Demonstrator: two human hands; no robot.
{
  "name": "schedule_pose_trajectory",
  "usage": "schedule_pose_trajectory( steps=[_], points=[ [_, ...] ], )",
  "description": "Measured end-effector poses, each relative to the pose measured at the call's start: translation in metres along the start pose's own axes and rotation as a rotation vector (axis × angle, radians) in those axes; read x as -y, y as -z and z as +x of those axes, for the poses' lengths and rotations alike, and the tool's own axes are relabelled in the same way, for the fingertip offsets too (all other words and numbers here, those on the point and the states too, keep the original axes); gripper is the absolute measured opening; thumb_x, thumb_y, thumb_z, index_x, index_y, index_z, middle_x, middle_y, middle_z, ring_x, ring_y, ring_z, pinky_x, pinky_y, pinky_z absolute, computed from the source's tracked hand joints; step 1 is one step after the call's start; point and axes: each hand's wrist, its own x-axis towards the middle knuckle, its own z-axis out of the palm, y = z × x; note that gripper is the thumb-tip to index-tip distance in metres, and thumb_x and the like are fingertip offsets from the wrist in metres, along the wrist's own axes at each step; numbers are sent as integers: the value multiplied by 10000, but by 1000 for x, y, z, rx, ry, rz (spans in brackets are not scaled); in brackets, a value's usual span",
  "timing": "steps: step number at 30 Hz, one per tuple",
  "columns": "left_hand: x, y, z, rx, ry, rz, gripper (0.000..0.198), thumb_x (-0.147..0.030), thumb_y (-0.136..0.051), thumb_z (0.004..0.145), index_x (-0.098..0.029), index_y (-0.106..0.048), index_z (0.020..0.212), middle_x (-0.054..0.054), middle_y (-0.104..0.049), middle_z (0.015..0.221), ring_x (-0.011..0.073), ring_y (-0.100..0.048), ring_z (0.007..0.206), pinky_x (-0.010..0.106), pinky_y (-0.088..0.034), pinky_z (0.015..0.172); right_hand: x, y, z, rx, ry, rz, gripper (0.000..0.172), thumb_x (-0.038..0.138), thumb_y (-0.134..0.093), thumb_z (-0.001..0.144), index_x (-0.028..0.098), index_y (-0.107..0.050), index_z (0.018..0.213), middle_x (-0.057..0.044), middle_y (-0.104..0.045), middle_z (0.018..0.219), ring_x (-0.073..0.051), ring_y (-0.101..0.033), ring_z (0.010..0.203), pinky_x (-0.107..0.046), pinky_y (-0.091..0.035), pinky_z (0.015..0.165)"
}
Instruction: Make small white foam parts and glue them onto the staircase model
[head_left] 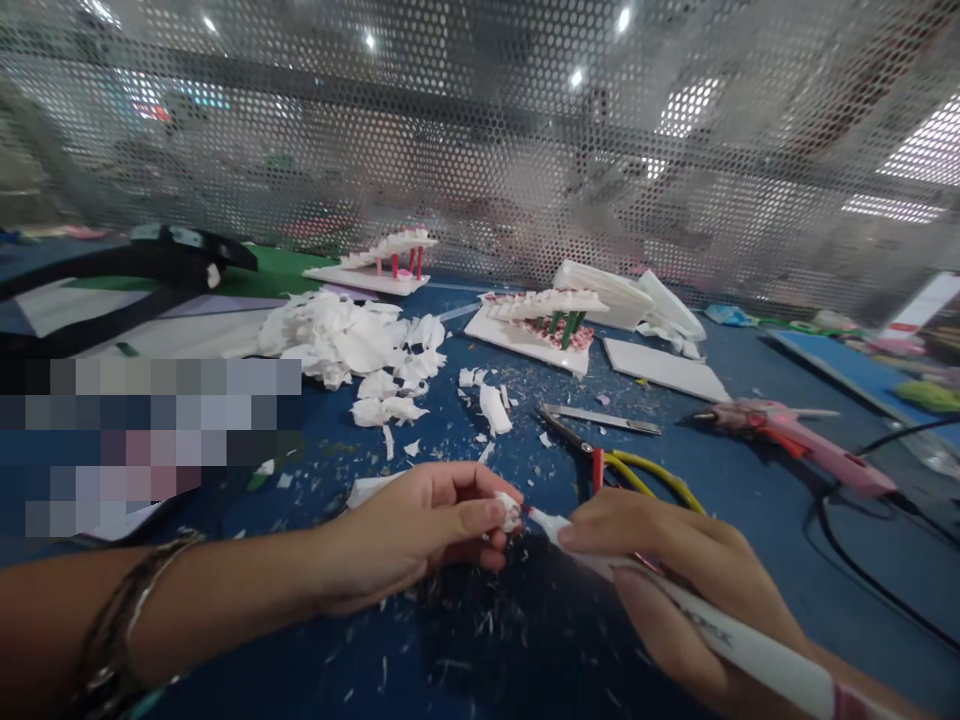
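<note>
My left hand point(420, 535) pinches a small white paper ball point(511, 511) between thumb and fingers, just above the blue table point(750, 520). My right hand point(690, 590) is closed round a white marker pen point(720, 630). The pen's red tip touches the paper ball. A bracelet sits on my left wrist. Behind my hands lie a heap of crumpled white tissue point(337, 345) and loose paper scraps.
Scissors point(600, 425) with yellow and red handles and a pink glue gun point(802, 440) with its black cable lie to the right. Two white foam stair models point(544, 320) stand further back, a perforated metal screen behind them. A blurred patch covers the left.
</note>
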Motion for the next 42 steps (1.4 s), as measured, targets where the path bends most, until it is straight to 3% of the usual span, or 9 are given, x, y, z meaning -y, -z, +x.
schedule_pose_trajectory(
  steps=[9,13,17,21,26,30,33,39,42],
  points=[
    [1,0,-1,6,9,30,146,-199,-697,638,-113,-586,679,-23,-580,599,42,-494,533,158,-388,526,-4,-3,-4,-70,-19,64,304,47,-381,675,184,-562,878,-22,-640,692,-87,-611,632,-163,-496,590],
    [2,0,-1,6,3,29,148,-199,-690,647,-106,-584,691,-15,-584,629,45,-501,549,166,-391,542,-2,0,-2,29,-33,44,313,34,-391,668,196,-556,878,-17,-649,713,-91,-617,636,-171,-501,586],
    [1,-1,0,4,4,42,135,-194,-684,656,-110,-585,692,-19,-586,634,45,-506,550,170,-393,553,-2,2,-1,-5,-29,67,314,35,-387,669,187,-557,885,-29,-647,711,-98,-619,649,-178,-501,598],
    [1,-1,-1,-4,9,30,126,-197,-681,658,-115,-596,702,-21,-598,633,43,-514,555,166,-399,563,-3,3,0,96,-62,23,303,31,-431,669,186,-550,900,-15,-648,747,-77,-616,659,-149,-492,612],
    [2,1,0,-19,-17,106,117,-180,-664,671,-153,-629,779,-30,-611,677,52,-534,631,165,-407,611,-4,1,-1,31,-131,-53,183,100,-559,654,195,-525,807,31,-652,662,-48,-590,523,-104,-463,518],
    [7,2,0,36,-56,224,161,-159,-651,670,-183,-639,829,-26,-619,717,70,-538,637,180,-418,598,-5,-6,-3,-18,-169,-43,140,132,-579,655,188,-508,761,37,-646,608,-43,-575,475,-99,-443,472],
    [10,2,-1,12,-71,349,149,-189,-617,697,-195,-644,843,-18,-626,710,88,-547,624,193,-426,586,-5,-9,-6,-10,-203,-21,139,137,-572,657,192,-498,761,39,-643,593,-47,-572,465,-106,-436,453],
    [6,5,-4,-36,-403,956,138,-232,-594,722,-239,-685,825,-1,-668,800,132,-585,735,192,-403,650,-4,-8,-10,76,-218,67,147,116,-529,656,193,-463,764,26,-614,579,-73,-564,466,-149,-438,442],
    [4,6,-4,-26,-404,1048,137,-238,-589,727,-225,-690,818,6,-673,757,131,-593,675,187,-403,611,-4,-9,-9,59,-193,133,167,90,-505,655,190,-448,775,4,-613,636,-73,-573,500,-157,-454,469]
  ],
)
